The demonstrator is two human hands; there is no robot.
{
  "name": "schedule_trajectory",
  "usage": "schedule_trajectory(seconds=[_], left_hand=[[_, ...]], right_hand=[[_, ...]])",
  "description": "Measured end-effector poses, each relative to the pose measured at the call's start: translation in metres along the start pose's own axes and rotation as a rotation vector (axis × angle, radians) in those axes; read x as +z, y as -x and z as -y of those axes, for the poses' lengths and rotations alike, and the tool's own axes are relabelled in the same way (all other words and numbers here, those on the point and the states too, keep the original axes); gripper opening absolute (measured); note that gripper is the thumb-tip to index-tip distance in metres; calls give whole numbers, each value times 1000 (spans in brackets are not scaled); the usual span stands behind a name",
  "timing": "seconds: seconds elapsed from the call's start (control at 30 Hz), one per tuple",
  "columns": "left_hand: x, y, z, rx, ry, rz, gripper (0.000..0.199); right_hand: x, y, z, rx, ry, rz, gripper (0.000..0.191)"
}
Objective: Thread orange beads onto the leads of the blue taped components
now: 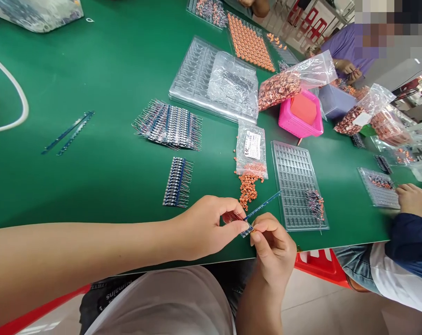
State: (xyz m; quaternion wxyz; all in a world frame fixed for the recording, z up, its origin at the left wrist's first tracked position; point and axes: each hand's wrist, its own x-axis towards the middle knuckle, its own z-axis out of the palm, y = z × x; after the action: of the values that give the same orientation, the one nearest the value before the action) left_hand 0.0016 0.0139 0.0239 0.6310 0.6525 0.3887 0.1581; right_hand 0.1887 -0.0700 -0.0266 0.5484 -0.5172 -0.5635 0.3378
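Note:
My left hand (211, 228) pinches a narrow blue circuit board strip (263, 205) near the table's front edge; one end of the strip sticks out up and to the right. Thumb and forefinger of my right hand (275, 246) close on a tiny orange part at the board's lower end, mostly hidden by the fingertips. Just beyond my hands lies a pile of small orange rings (248, 188), spilling from a labelled clear plastic bag (251, 149). A blue board panel with wire leads (177, 181) rests left of them, below a stack of similar panels (170, 124).
A clear tray (294, 181) holding several wired orange parts lies to the right. Behind are larger stacked trays (193, 74), a pink basket (301, 116) and a bag of copper-coloured rings (280, 90). Two blue strips (69, 132) lie left. Co-workers sit at the right and far side.

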Motion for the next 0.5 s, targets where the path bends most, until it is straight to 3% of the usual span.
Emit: schedule_trajectory(seconds=[0.5], left_hand=[[0,-1,4,110,-15,-22,17]], right_hand=[[1,-2,0,-10,37,-16,6]])
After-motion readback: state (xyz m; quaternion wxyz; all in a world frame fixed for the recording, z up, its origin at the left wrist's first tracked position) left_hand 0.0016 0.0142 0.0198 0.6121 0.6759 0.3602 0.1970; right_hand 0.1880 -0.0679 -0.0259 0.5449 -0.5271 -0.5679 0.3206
